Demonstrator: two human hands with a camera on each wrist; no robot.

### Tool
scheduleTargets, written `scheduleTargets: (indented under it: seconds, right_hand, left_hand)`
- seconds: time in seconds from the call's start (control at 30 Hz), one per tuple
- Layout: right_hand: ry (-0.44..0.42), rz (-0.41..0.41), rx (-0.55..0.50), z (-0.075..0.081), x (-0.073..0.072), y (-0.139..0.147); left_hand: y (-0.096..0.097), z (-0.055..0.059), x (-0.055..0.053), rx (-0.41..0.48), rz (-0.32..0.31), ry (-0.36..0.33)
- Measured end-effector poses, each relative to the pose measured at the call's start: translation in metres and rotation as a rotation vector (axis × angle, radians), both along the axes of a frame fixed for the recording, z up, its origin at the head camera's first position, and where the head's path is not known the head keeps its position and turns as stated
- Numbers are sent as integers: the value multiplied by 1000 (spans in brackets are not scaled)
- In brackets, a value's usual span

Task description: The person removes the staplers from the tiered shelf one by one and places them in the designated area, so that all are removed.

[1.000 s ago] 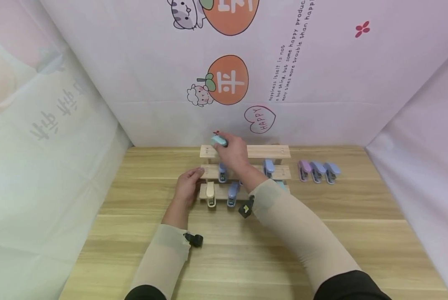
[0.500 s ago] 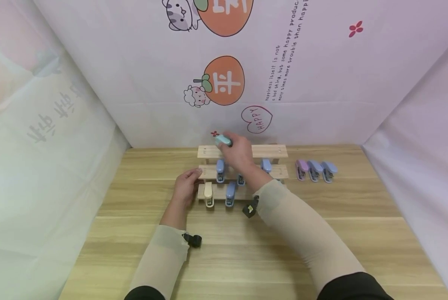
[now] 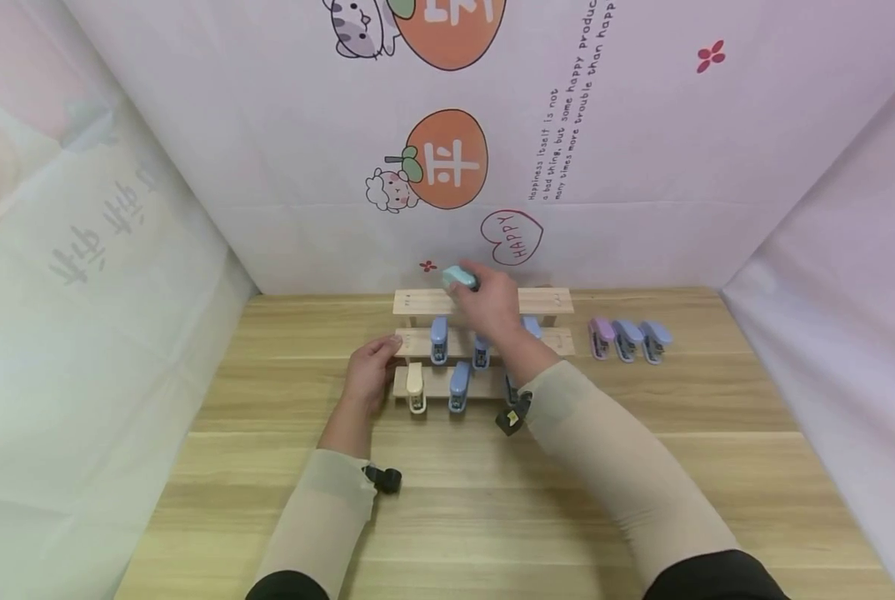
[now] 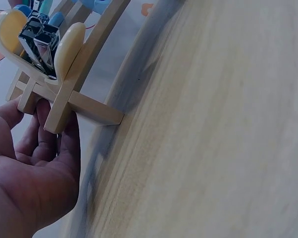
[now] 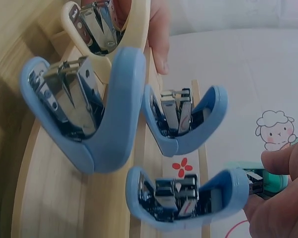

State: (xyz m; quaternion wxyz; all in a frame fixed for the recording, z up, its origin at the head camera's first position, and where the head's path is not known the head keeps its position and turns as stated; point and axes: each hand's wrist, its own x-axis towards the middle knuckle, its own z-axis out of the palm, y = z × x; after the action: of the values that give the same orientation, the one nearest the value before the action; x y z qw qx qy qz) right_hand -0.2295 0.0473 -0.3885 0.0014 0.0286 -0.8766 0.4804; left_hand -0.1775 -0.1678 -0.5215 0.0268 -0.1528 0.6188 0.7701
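My right hand (image 3: 492,307) pinches a mint-green mini stapler (image 3: 459,277) over the top shelf of a three-tier wooden rack (image 3: 547,301). In the right wrist view this stapler (image 5: 275,179) is partly covered by thumb and fingers. With thumb and curled fingers, my left hand (image 3: 368,372) grips the rack's left end, seen close in the left wrist view. A cream stapler (image 3: 415,387) and a blue stapler (image 3: 458,386) stand on the lowest shelf. Blue staplers (image 3: 438,340) sit on the middle shelf; my right forearm hides part of both shelves.
On the table (image 3: 447,517), right of the rack, a purple stapler (image 3: 602,337) lies beside two blue staplers (image 3: 627,340). A printed white cloth (image 3: 305,167) rises right behind the rack, with more cloth on both sides.
My right hand has moved a little to the right along the top shelf, carrying the mint-green stapler. The left hand keeps its grip at the rack's end.
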Motion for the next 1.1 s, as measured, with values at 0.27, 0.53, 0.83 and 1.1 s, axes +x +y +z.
scheduleTargets:
  seconds: [0.27,0.53,0.83,1.1]
  right_hand:
    - [35,-15,-3,3,-1,14]
    - [15,-28,14,7,1,26]
    - [47,-73,11,10,4,39]
    - [48,-88,10,7,6,53]
  left_hand:
    - [3,6,1,-2,7,10]
    - [2,9,0,-11,8,-4]
    - [1,11,2,-22,-5,-31]
    - [2,11,2,-53,-17,-41]
